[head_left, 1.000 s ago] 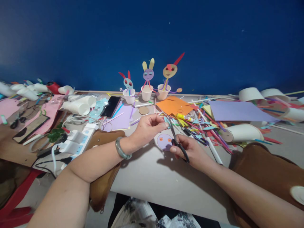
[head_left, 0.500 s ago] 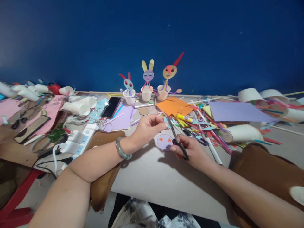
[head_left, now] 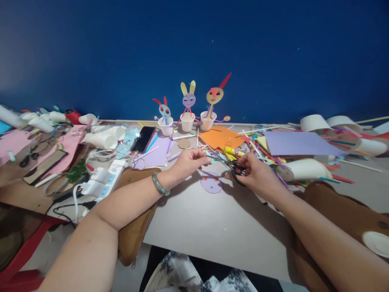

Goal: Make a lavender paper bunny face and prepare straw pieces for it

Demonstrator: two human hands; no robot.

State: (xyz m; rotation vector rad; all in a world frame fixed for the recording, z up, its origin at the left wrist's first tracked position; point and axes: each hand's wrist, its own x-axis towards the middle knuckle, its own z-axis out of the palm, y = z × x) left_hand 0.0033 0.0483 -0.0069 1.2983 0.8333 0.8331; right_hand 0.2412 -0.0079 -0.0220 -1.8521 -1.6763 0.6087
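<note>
My right hand grips black-handled scissors, whose blades point left toward my other fingertips. My left hand, a bracelet on its wrist, is pinched closed at the blade tips; whatever it holds is too small to make out. Just below, a round purple paper face with orange eyes and a small drawn mouth lies flat on the grey table. Farther back stand three paper-faced figures in white cups: one light blue, one purple with yellow ears, one tan with a red piece.
Orange paper, a glue stick and mixed coloured sticks lie behind my hands. A phone, a power strip and a brown pouch are at left. Purple paper and a white paper roll sit at right.
My right hand has moved right and slightly up, and the scissors have swung from steeply slanted to nearly level. The purple face is less covered. My left hand stays pinched, nearly in place.
</note>
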